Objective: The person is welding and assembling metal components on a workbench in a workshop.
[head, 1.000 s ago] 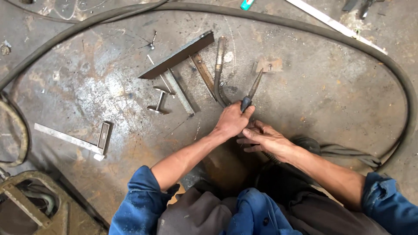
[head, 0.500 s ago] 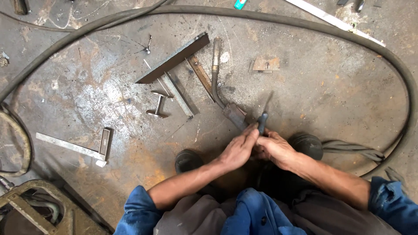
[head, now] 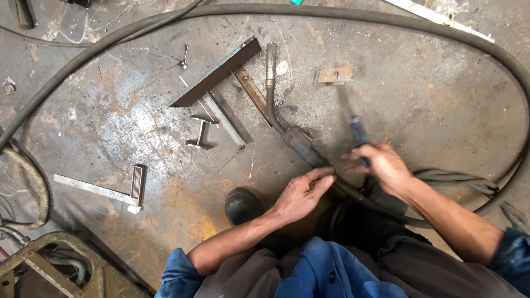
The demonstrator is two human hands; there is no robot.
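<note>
Both forearms reach forward from blue sleeves over the stained metal floor, the two hands well apart. The left hand lies palm-down with fingers loosely curled, resting on the ribbed end of the welding torch, not clenched around it. The torch lies on the floor with its curved neck pointing away, just beside a flat steel bar. The right hand is clamped around the dark handle of a blurred screwdriver-like tool, raised above the floor.
</note>
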